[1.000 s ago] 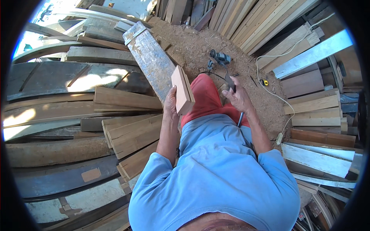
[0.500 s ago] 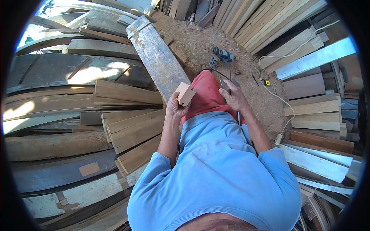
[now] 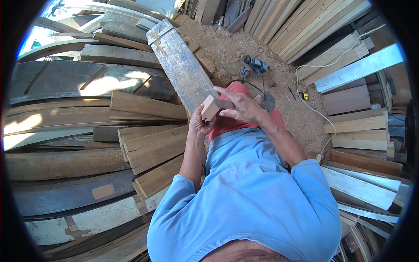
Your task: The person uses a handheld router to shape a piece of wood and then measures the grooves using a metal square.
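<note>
My left hand [image 3: 200,122] is closed round a small pale wooden block [image 3: 210,110], holding it over my red-clad leg. A notch or dark mark shows on the block's edge. Against the block's right side lies a dark grey flat piece [image 3: 225,105], held by my right hand [image 3: 244,108]. Its thumb and fingers stretch along the piece, on either side of it. The piece looks stiff and thin; its exact kind I cannot make out. Just beyond my hands, a worn, paint-spattered plank [image 3: 183,65] slopes away to the upper left.
A blue-grey power tool [image 3: 255,64] with a dark cord lies on the sawdust-covered floor [image 3: 297,122]. Farther right sit a yellow tape measure [image 3: 303,95] and a white cable [image 3: 334,126]. Stacked boards [image 3: 152,148] crowd the left; more timber [image 3: 305,26] leans at the right.
My right hand has moved left from over my right knee, bringing the grey flat piece against the wooden block. My left hand keeps the block nearly in place.
</note>
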Available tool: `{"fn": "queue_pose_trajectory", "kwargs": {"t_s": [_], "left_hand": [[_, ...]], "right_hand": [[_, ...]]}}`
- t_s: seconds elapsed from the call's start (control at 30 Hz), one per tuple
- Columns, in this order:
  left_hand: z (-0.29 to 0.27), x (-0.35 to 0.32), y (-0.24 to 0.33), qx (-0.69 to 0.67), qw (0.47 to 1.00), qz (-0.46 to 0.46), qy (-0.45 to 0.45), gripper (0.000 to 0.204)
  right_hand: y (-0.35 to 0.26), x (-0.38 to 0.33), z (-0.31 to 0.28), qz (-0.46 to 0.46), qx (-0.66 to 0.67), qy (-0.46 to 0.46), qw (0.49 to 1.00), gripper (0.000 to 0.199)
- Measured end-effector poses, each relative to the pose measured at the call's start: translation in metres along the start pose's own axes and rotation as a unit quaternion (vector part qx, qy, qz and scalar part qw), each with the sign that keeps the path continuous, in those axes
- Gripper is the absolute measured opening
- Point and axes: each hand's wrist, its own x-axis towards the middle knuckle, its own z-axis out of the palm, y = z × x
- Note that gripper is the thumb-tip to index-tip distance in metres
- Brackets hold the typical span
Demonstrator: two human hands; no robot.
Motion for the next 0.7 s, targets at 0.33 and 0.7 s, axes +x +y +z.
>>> {"fn": "queue_pose_trajectory", "kwargs": {"t_s": [0.33,0.7], "left_hand": [[-0.030,-0.020,0.012,0.548,0.789,0.258,0.103,0.069],[0.065,-0.019,0.012,0.603,0.722,0.314,-0.126,0.040]], "right_hand": [[0.005,0.012,-0.001,0.078,0.020,-0.035,0.996,0.038],[0.000,0.002,-0.015,0.102,-0.087,0.120,0.984,0.059]]}}
